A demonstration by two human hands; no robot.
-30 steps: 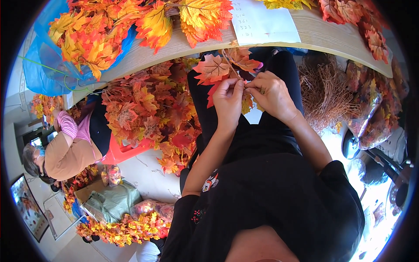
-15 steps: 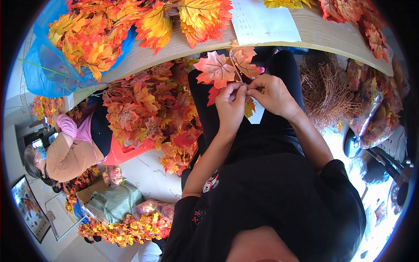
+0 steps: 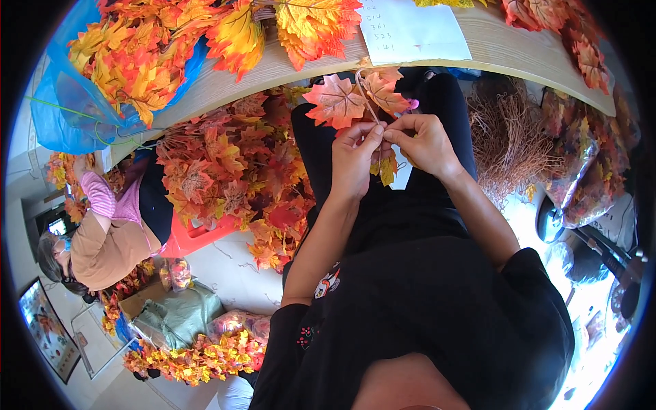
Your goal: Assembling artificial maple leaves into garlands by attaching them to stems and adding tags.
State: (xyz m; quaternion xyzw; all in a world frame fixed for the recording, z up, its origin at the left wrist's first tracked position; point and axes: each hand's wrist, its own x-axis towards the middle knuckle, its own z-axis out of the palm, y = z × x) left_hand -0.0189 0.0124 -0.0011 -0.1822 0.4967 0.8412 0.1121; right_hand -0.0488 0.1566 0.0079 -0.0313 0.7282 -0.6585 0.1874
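Over my lap, just below the table's edge, both hands pinch a thin brown stem (image 3: 370, 102) of artificial maple leaves. My left hand (image 3: 353, 154) has thumb and fingers closed on it. My right hand (image 3: 425, 145) pinches close beside, its fingertips almost touching the left thumb. Above the hands spread an orange-pink maple leaf (image 3: 336, 100) and a second orange leaf (image 3: 387, 93). A yellow leaf (image 3: 386, 170) hangs beneath the fingers. What exactly lies between the fingertips is hidden.
The wooden table (image 3: 301, 76) carries a paper sheet (image 3: 414, 35) and orange-yellow leaves (image 3: 137, 55) in a blue plastic bag (image 3: 58, 102). Heaped leaf garlands (image 3: 232, 164) are at my left, a bundle of brown stems (image 3: 509, 140) at my right. A person (image 3: 109, 249) sits at the left.
My hands have shifted slightly, still pinching together. The orange-pink leaf has turned a little, and the red leaf beside my left hand is no longer seen. The person at left moved an arm.
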